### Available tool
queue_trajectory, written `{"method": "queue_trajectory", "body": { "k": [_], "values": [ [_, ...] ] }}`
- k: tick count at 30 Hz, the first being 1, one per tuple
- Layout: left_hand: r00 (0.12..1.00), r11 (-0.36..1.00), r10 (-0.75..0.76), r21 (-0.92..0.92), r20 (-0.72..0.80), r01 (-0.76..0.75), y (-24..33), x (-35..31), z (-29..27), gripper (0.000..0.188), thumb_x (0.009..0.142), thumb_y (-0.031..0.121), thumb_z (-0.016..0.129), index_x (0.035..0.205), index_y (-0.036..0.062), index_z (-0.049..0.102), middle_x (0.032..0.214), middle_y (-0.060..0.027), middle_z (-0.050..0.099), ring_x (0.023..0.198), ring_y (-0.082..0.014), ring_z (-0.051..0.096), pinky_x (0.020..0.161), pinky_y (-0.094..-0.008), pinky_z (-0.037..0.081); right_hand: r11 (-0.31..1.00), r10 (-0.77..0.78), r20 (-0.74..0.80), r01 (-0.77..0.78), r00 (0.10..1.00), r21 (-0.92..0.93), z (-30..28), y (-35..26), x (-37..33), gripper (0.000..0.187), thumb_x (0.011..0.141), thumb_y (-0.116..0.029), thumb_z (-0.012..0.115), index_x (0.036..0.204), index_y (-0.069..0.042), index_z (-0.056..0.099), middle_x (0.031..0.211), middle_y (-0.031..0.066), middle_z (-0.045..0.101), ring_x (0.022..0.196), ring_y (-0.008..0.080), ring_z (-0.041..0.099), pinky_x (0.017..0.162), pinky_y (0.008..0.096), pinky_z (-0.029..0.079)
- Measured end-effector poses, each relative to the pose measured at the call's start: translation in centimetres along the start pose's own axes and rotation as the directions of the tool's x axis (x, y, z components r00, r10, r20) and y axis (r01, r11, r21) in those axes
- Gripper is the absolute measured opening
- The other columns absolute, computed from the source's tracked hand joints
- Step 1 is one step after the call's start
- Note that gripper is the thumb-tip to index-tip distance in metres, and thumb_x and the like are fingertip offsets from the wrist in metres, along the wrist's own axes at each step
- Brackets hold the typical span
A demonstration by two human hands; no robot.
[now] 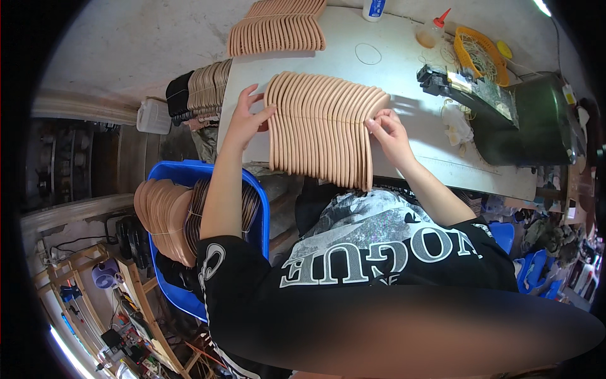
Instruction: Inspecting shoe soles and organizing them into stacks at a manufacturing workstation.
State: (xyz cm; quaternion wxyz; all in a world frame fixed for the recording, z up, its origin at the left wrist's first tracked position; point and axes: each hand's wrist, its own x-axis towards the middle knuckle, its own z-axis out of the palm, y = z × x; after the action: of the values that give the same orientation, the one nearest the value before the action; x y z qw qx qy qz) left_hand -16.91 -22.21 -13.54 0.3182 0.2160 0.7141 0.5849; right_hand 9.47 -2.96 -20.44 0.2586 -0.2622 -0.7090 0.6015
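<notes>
Between my two hands is a bundle of thin beige sole-shaped pieces, stacked face to face at the near edge of the white table. A thin elastic band runs across its middle. My left hand grips the bundle's left end, thumb against the outer piece and some fingers hidden behind. At the right end, my right hand has thumb and fingertips closed at the edge beside the band. The bundle's lower edge overhangs the table toward my shirt.
A similar beige bundle lies at the table's back left. A loose band, a red-tipped bottle, a yellow basket of bands and a dark green machine are on the table. A blue tub with more pieces stands left.
</notes>
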Motion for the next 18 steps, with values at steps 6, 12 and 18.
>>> {"method": "queue_trajectory", "body": {
  "k": [6,12,18],
  "values": [
    [0.996,0.955,-0.033,0.297,0.080,0.007,-7.8,7.0,-4.3,0.031,0.089,0.024,0.064,0.109,0.0019,0.056,0.106,-0.0057,0.062,0.074,-0.0146,0.062,0.064,-0.0297,0.054,0.989,-0.009,-0.029,0.005,1.000,-0.148,0.7,-2.8,1.8,0.040,0.091,-0.026,0.064,0.062,-0.002,0.051,0.081,0.0055,0.048,0.069,0.0139,0.049,0.062,0.0280,0.042],
    [0.991,0.995,-0.065,-0.078,-0.115,0.056,-2.2,1.8,-0.6,0.028,0.083,0.022,0.069,0.102,0.0047,0.059,0.098,-0.0072,0.057,0.084,-0.0249,0.059,0.077,-0.0348,0.048,0.870,-0.186,-0.048,0.142,0.981,-0.472,-0.6,-0.8,2.0,0.040,0.085,-0.029,0.069,0.067,0.000,0.048,0.072,0.0087,0.050,0.063,0.0195,0.052,0.057,0.0333,0.043],
    [0.840,0.608,0.445,0.584,0.310,-0.538,1.0,-3.4,-0.3,0.023,0.080,0.014,0.068,0.100,0.0062,0.059,0.101,-0.0072,0.044,0.095,-0.0197,0.048,0.088,-0.0335,0.041,0.873,0.422,0.476,-0.487,0.772,0.017,-3.2,-2.8,1.4,0.019,0.088,-0.021,0.064,0.081,-0.008,0.052,0.072,-0.0029,0.050,0.050,0.0058,0.045,0.046,0.0203,0.034]
  ]
}}
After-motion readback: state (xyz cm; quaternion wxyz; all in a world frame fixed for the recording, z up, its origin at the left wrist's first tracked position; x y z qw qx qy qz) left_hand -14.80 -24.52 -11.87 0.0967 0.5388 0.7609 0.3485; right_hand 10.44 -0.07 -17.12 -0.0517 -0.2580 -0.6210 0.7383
